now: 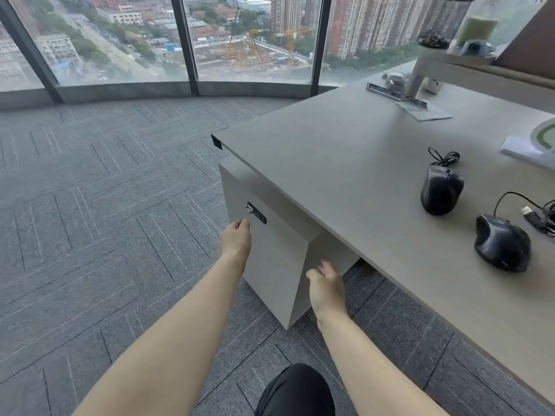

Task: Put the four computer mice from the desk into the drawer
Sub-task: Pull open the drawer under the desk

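Two black wired computer mice lie on the grey desk [345, 163] at the right: one mouse [441, 190] further back with a coiled cable, the other mouse [502, 243] nearer the front edge. Other mice are out of view. Under the desk's left corner stands a grey drawer cabinet [271, 265] with a black lock [256, 212]; its drawers are closed. My left hand [236, 239] rests at the top drawer's front edge just below the lock, fingers curled. My right hand [327, 288] hangs beside the cabinet's right side, fingers loosely bent, holding nothing.
A USB plug and cables [537, 216] lie at the desk's right edge. Papers [423, 111] and a monitor stand [416, 76] sit at the back, with a mesh pen holder [443, 21] on a raised shelf. Grey carpet floor [105, 205] spreads left toward floor-length windows.
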